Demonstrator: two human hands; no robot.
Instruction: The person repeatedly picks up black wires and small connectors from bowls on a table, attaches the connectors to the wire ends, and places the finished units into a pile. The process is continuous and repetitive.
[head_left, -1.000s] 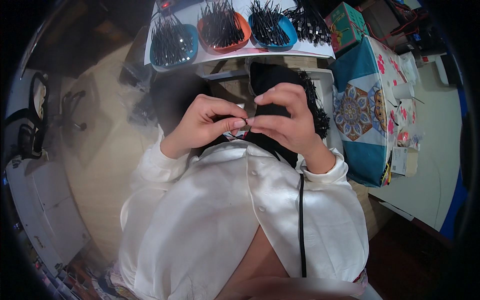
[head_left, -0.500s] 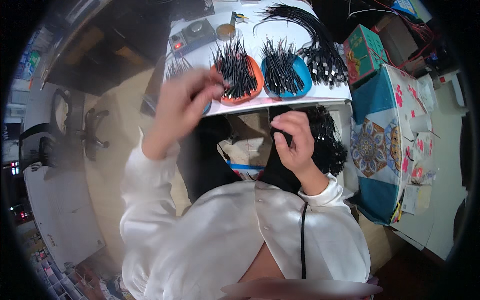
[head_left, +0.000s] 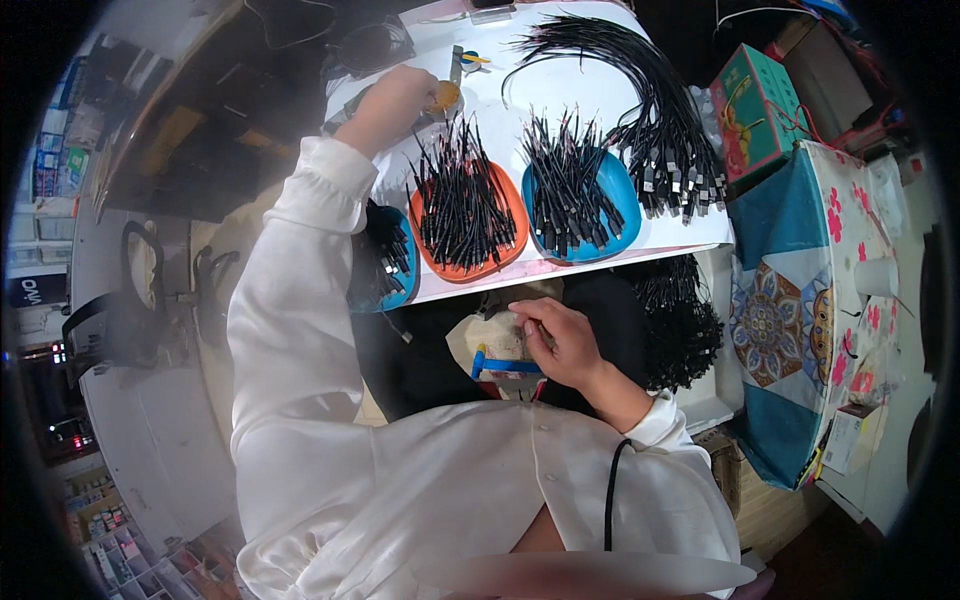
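My left hand (head_left: 393, 104) reaches to the far left of the white table, beside a round yellowish tin (head_left: 447, 97). Its fingertips are at the tin's edge and mostly hidden behind the hand, so their grip does not show. My right hand (head_left: 563, 342) hovers over my lap near the front of the table, fingers loosely bent, thumb apart, with nothing visible in it. Short black cables (head_left: 465, 205) fill an orange tray (head_left: 472, 274). More cables (head_left: 570, 195) lie in a blue tray (head_left: 627, 205). A second blue tray (head_left: 404, 290) with cables is partly covered by my left sleeve.
A bundle of long black USB cables (head_left: 655, 120) lies at the back right. Beyond it stands a green box (head_left: 770, 95). Under the table edge sits a heap of black cables (head_left: 682, 330). A patterned cloth (head_left: 765, 320) hangs at the right.
My left hand has moved away from me, from above the trays to the tin. My right hand has dropped lower and slightly left. The view has shifted.
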